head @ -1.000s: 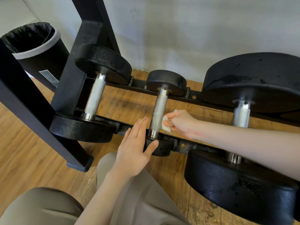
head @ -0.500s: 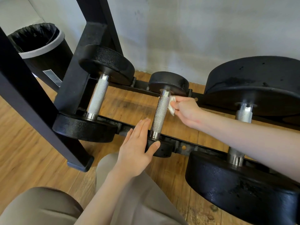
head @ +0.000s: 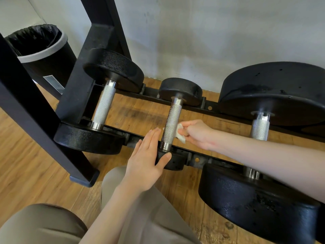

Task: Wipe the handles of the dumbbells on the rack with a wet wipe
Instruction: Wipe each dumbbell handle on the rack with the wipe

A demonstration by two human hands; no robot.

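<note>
From above, looking down over the person's knees, a low black rack (head: 207, 104) holds three dumbbells side by side above a wooden floor (head: 26, 164). The small middle dumbbell (head: 181, 91) lies across the two rails, and its knurled steel handle (head: 171, 124) runs from the far head down to the near one. The right hand (head: 197, 133) reaches in from the right with its fingers curled, pinching a crumpled white wet wipe (head: 180, 132) and pressing it against the right side of that handle, toward its lower half. The left hand (head: 146, 159) is flat, its fingers straight and together, resting against the left side of the near head of the same dumbbell, with the thumb laid across the top of that head. To the left sits a mid-sized dumbbell (head: 112, 67) with a bright handle, close to the rack's upright leg (head: 35, 110). To the right sits a much larger dumbbell (head: 274, 90), its handle partly hidden behind the right forearm. A black bin (head: 40, 50) with a dark liner stands in the far left corner against the pale wall (head: 211, 32).
</note>
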